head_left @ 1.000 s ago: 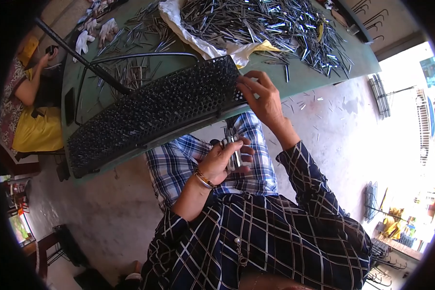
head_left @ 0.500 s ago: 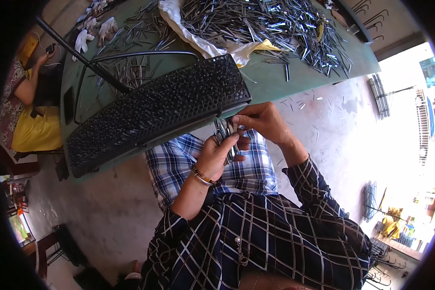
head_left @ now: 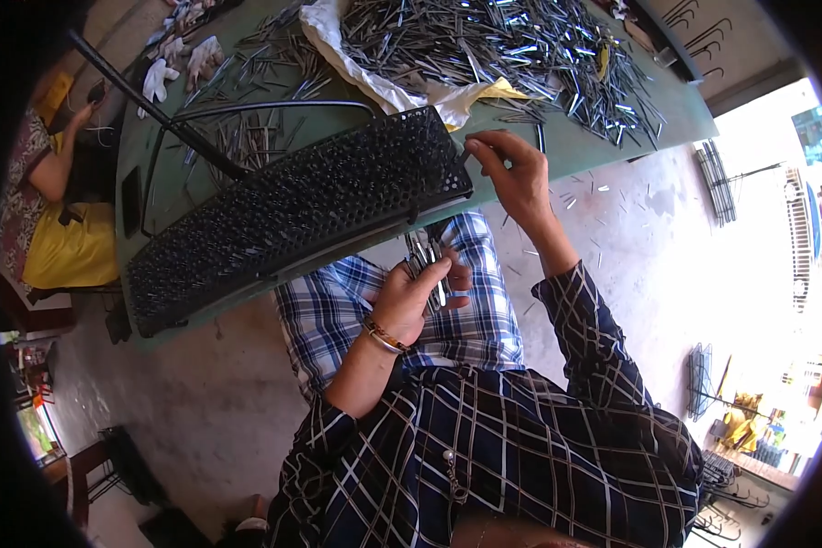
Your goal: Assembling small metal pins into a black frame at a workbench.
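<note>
Scanning left to right: I see another person (head_left: 59,215) in yellow at the left edge, then a black perforated tray (head_left: 292,215) tilted on the green table (head_left: 594,146), centre-left. My left hand (head_left: 411,297), frame centre, fingers clamped on a bundle of metal rods (head_left: 426,260) over my lap. My right hand (head_left: 511,178) is at the tray's right end, fingertips pinched together, probably on one rod. Rod pile (head_left: 511,46) upper right.

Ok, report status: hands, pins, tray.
Right hand pinching one pin at black perforated tray edge. Left hand gripping pin bundle over lap. Nothing blocking.
</note>
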The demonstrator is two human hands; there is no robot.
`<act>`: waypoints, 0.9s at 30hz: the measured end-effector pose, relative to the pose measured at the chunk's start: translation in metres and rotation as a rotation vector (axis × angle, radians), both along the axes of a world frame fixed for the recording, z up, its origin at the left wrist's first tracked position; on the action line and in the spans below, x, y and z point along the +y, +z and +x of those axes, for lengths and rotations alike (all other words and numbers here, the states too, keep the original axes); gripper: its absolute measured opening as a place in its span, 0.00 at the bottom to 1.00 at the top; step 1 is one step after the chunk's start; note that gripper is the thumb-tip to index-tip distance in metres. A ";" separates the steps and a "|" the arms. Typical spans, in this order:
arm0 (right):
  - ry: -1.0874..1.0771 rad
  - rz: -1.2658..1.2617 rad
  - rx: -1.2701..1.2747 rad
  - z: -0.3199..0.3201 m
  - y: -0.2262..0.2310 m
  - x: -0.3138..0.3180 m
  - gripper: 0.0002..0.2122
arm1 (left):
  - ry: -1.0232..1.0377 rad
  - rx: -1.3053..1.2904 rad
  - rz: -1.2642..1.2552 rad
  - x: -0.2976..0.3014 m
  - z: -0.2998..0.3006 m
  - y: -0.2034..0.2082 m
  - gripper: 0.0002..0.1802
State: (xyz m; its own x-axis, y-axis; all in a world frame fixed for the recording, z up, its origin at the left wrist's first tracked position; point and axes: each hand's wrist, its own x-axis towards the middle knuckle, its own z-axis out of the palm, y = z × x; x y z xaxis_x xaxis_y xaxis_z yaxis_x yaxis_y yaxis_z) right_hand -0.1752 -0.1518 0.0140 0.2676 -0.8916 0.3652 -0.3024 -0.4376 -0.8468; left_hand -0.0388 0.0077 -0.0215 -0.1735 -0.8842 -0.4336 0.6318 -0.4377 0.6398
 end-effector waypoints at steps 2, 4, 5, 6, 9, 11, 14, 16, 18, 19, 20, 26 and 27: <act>0.045 -0.027 0.016 0.000 -0.004 -0.003 0.07 | 0.001 -0.001 -0.002 0.001 0.001 0.000 0.10; 0.052 -0.040 0.050 -0.004 -0.001 -0.005 0.06 | -0.002 -0.001 -0.005 0.001 0.001 0.001 0.10; 0.062 -0.053 0.082 -0.004 0.001 -0.005 0.06 | -0.004 0.004 -0.006 0.002 0.002 0.000 0.10; 0.063 -0.052 0.082 -0.005 0.002 -0.005 0.06 | -0.007 0.009 -0.007 0.002 0.002 -0.001 0.10; 0.121 -0.146 0.124 -0.007 0.001 -0.009 0.06 | -0.015 0.022 -0.031 0.002 0.003 -0.004 0.10; 0.138 -0.242 0.151 -0.008 0.000 -0.011 0.06 | -0.015 0.021 -0.027 0.002 0.002 -0.004 0.10; 0.202 -0.175 0.131 -0.011 0.004 -0.014 0.06 | -0.014 0.018 -0.025 0.002 0.002 -0.003 0.10; 0.232 -0.183 0.161 -0.011 0.005 -0.015 0.06 | -0.013 0.017 -0.026 0.002 0.003 -0.005 0.10; 0.259 -0.191 0.191 -0.011 0.005 -0.016 0.06 | -0.021 0.006 -0.006 0.002 0.003 -0.004 0.10; 0.301 -0.230 0.238 -0.012 0.005 -0.017 0.06 | -0.022 0.006 -0.006 0.002 0.003 -0.004 0.10; 0.343 -0.269 0.285 -0.012 0.005 -0.018 0.06 | -0.029 -0.001 -0.009 0.002 0.003 -0.002 0.11; 0.301 -0.302 0.353 -0.009 0.002 -0.009 0.06 | -0.035 -0.014 -0.011 0.003 0.006 0.001 0.12; 0.305 -0.302 0.350 -0.008 0.001 -0.006 0.06 | -0.037 -0.023 -0.029 0.004 0.006 0.002 0.12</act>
State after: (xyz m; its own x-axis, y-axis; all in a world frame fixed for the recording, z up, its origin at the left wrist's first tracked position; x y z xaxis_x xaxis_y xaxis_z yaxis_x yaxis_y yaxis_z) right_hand -0.1831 -0.1579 0.0153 0.6486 -0.6240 0.4358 -0.3649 -0.7574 -0.5414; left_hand -0.0325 0.0118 -0.0198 -0.1966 -0.8898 -0.4118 0.6006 -0.4413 0.6667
